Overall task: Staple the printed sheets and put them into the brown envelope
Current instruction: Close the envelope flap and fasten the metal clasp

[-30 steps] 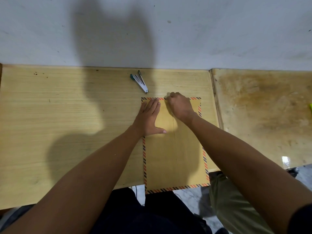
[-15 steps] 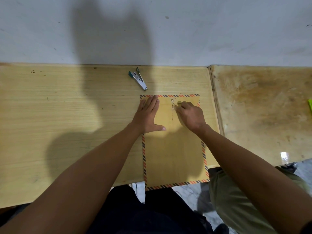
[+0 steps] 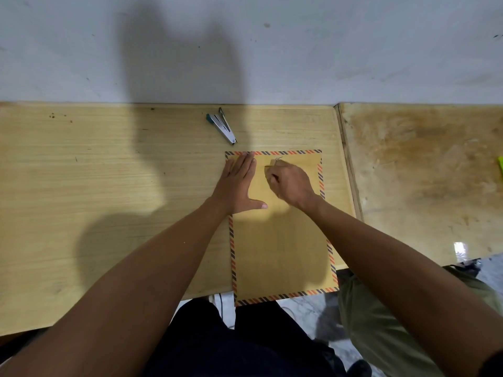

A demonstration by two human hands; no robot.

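Note:
The brown envelope (image 3: 283,248) with a striped border lies flat on the wooden desk (image 3: 109,200), its near end hanging over the front edge. My left hand (image 3: 239,183) presses flat on its upper left corner, fingers straight. My right hand (image 3: 292,183) sits at the top middle with curled fingers, pinching the thin closing string by the small button (image 3: 277,159). The flap lies folded down. No printed sheets are visible. A silver and teal stapler (image 3: 223,127) lies on the desk just beyond the envelope.
A stained second tabletop (image 3: 422,172) adjoins the desk on the right, with a green object (image 3: 500,164) at the frame's edge. A white wall (image 3: 245,50) runs directly behind both. My legs and the floor show below the desk's front edge.
My right hand drew back from the envelope's top edge, then returned to the button with the string in its fingers. My left hand stayed flat in place.

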